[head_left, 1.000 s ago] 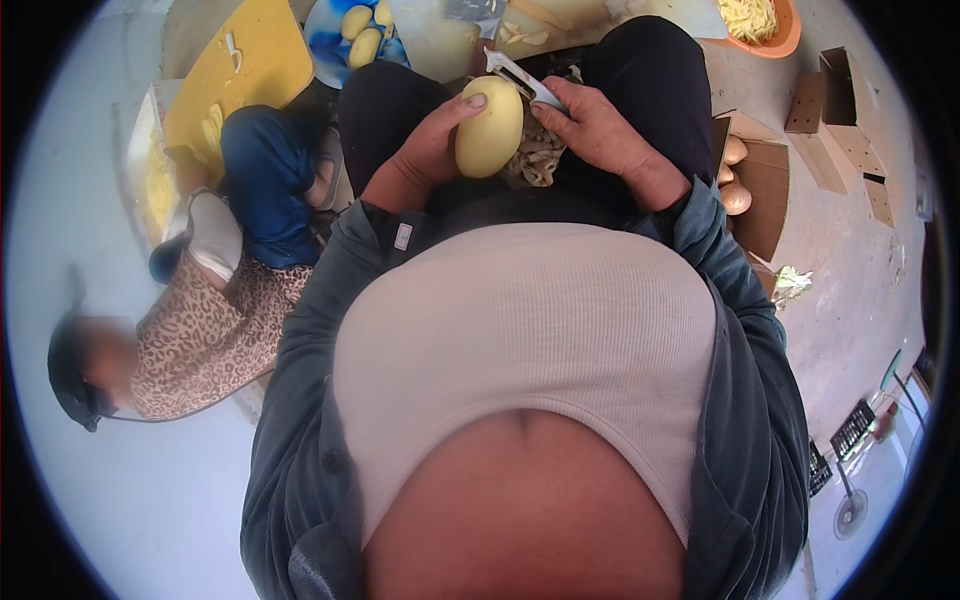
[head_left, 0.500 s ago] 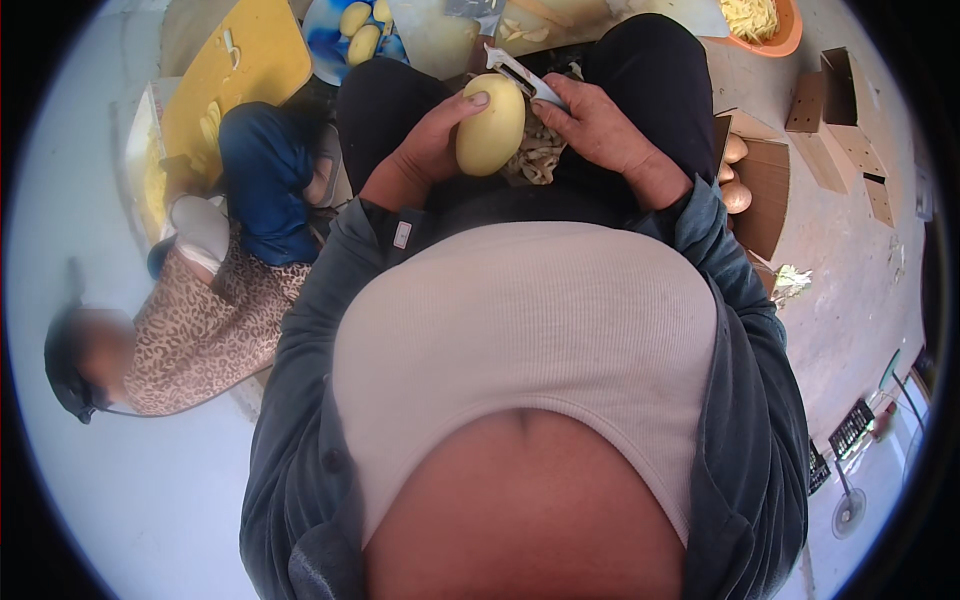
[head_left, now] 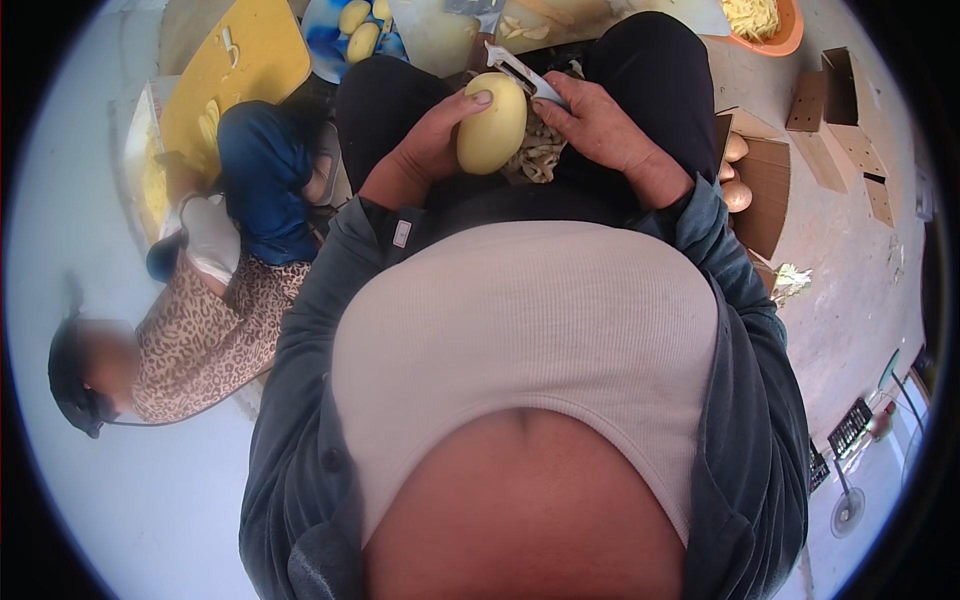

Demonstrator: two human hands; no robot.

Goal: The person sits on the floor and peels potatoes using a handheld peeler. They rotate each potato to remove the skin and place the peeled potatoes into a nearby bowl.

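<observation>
Between my knees, my left hand grips a pale yellow peeled potato, thumb over its upper left side. My right hand is closed on a white-handled peeler, whose blade sits at the potato's upper right. A pile of peelings lies below, behind the potato. Several pale potatoes rest in a blue basin beyond my left knee.
A co-worker sits at my left by a yellow board. Grey surfaces with scraps lie ahead. At right are an orange bowl of cut strips, a carton of brown-skinned potatoes and cardboard boxes.
My hands, the potato and the peeler have shifted very slightly upward. The grip on both is the same. The co-worker's hand and head have moved slightly.
</observation>
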